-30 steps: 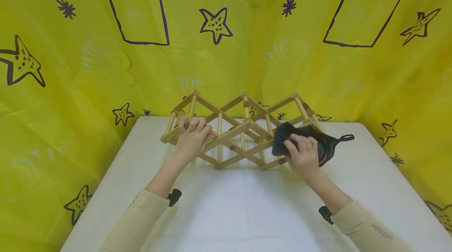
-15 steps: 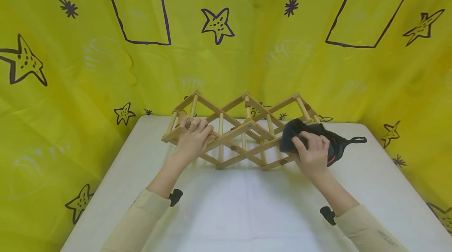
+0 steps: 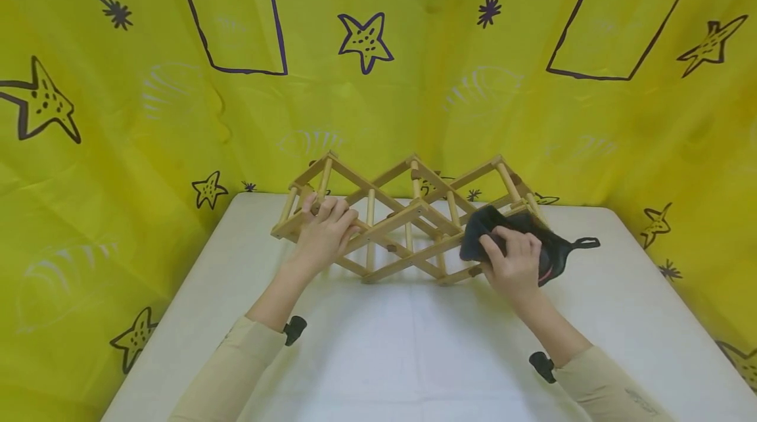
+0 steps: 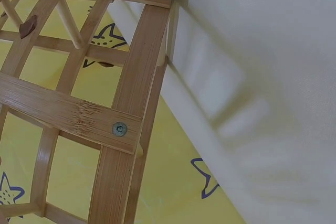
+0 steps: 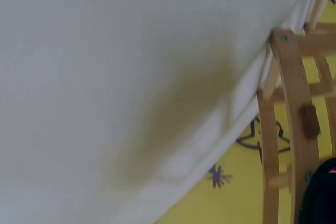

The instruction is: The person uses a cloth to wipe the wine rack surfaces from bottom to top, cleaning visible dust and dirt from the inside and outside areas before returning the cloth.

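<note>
A folding wooden lattice rack (image 3: 393,222), made of crossed slats and round dowels, stands on the white table. My left hand (image 3: 322,231) grips a slat in its left part, fingers bent over the wood. At the right end, my right hand (image 3: 513,265) holds a dark cloth (image 3: 480,225) with a loop at its tip against the rack. The cloth hides the slats beneath it. In the left wrist view, slats (image 4: 73,106) with screw heads fill the left side. The right wrist view has the rack's slats (image 5: 294,82) and a dark edge of cloth (image 5: 321,203).
The white tabletop (image 3: 408,356) spreads in front of the rack. Behind and at both sides hangs a yellow curtain (image 3: 414,106) printed with stars and frames. Small black devices are strapped at both wrists, the left wrist camera (image 3: 294,330) and the right wrist camera (image 3: 542,367).
My right hand slid the dark cloth rightward along the rack, then back left and slightly toward me. The left hand keeps its grip, and the rack stays in place.
</note>
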